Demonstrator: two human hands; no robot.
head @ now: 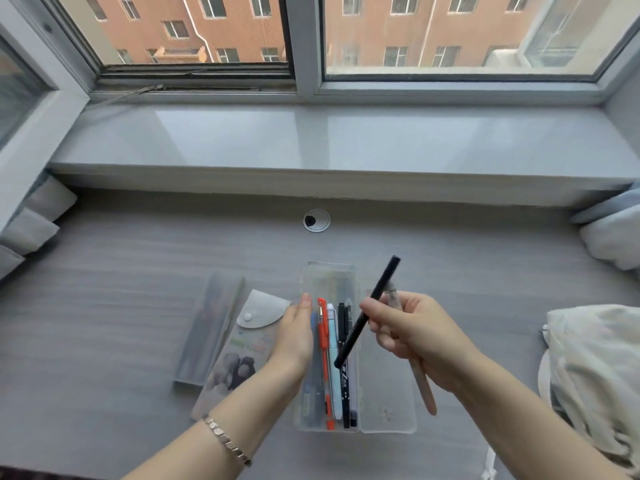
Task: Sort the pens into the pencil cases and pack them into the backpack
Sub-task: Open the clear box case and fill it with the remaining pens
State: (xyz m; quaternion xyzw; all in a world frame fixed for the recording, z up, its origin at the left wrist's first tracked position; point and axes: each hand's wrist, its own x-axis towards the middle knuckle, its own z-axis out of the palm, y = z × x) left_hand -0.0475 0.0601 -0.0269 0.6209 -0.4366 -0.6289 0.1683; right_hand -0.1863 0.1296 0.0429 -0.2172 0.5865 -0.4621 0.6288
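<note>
A clear plastic pencil case [388, 415] lies open on the grey desk, its lid flat to the right. Inside it lie several pens, among them an orange pen [324, 358], a pale blue pen [334, 372] and a black marker [345, 393]. My left hand [294, 336] rests flat against the case's left wall and holds nothing. My right hand [412, 332] holds a slim black pen [372, 306] tilted over the case, together with a beige pen [424, 388] that points down toward me. To the left lie a pouch with a snap flap [239, 351] and a frosted slim case [207, 327].
A cream fabric backpack [595, 368] sits at the desk's right edge. A round cable grommet [316, 220] is set in the desk behind the cases. A wide window sill [329, 143] runs behind it. Pale cushions lie at the far left [31, 223] and far right [613, 233].
</note>
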